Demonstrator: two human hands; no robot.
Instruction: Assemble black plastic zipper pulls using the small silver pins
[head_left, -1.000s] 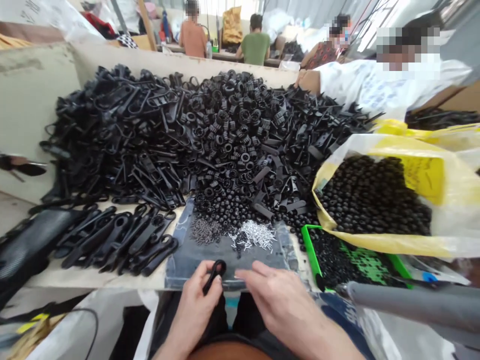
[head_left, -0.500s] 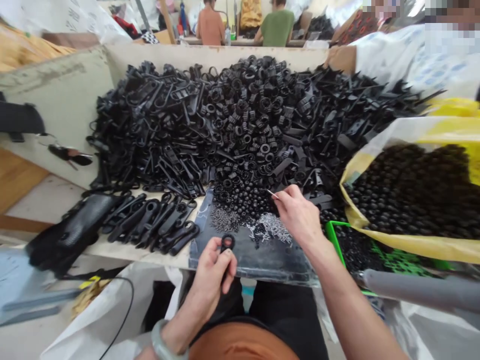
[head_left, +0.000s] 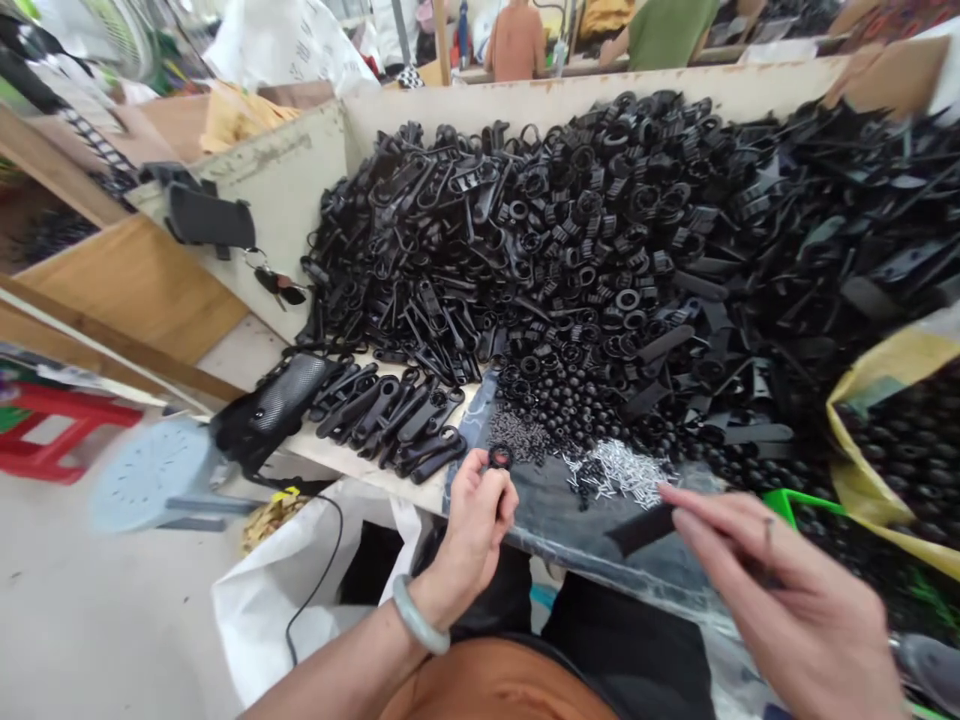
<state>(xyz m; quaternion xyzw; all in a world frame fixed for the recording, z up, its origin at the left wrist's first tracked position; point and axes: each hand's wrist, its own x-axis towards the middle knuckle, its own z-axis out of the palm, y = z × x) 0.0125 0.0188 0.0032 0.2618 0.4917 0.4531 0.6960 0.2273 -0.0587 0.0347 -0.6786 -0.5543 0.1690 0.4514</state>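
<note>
My left hand (head_left: 474, 515) is closed on a small black plastic piece with a ring end (head_left: 499, 458), held upright over the table's near edge. A pale bangle sits on that wrist. My right hand (head_left: 772, 590), low at the right, pinches a flat black plastic strip (head_left: 637, 530) that points left; a thin metal pin (head_left: 766, 530) seems to lie among its fingers. Both hands hover over a dark mat (head_left: 551, 510) that carries silver pins (head_left: 626, 468) and a patch of small dark metal bits (head_left: 525, 435).
A huge pile of black plastic parts (head_left: 600, 250) fills the table up to its back wall. A row of black handles (head_left: 390, 410) lies beside a black pouch (head_left: 270, 400). At the right are a yellow bag of black beads (head_left: 900, 440) and a green tray (head_left: 787, 500). Other people sit far behind.
My right hand has drawn back from the pins to the near edge and now holds a black strip. The left hand keeps its ring-ended piece. The view has swung left.
</note>
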